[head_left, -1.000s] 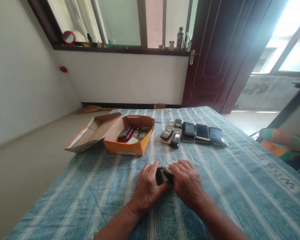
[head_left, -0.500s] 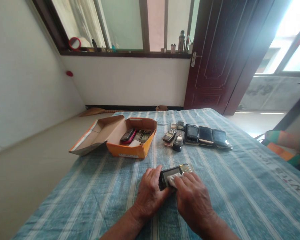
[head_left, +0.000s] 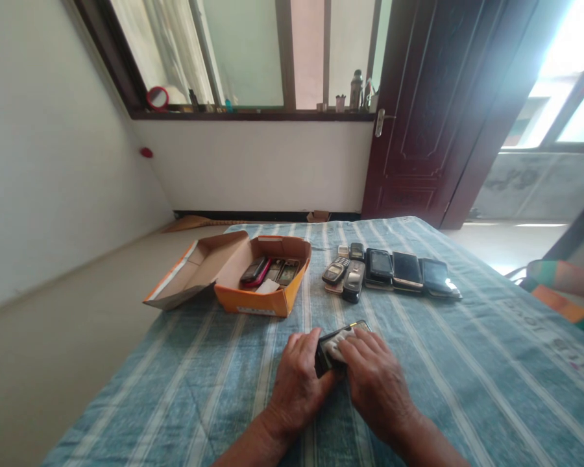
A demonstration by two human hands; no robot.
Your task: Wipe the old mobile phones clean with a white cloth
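My left hand (head_left: 299, 379) grips the near end of a black phone (head_left: 331, 337) that lies on the blue striped cloth (head_left: 448, 363). My right hand (head_left: 377, 379) presses a small white wipe (head_left: 331, 350) against the phone's screen. Only the phone's far end and part of its screen show between my hands. Beyond them a row of several phones (head_left: 392, 272) lies on the cloth. At the back left stands an open orange cardboard box (head_left: 253, 301) with several more phones (head_left: 267, 271) inside.
The box lid (head_left: 189, 275) hangs over the table's left edge. A dark wooden door (head_left: 428, 110) stands behind the table, and a window sill (head_left: 253, 113) holds small items. Colourful fabric (head_left: 564, 285) lies at the far right.
My right hand has slid the white wipe back and forth over the phone's screen while the left keeps holding it. The camera has tilted slightly, shifting the scene down and right.
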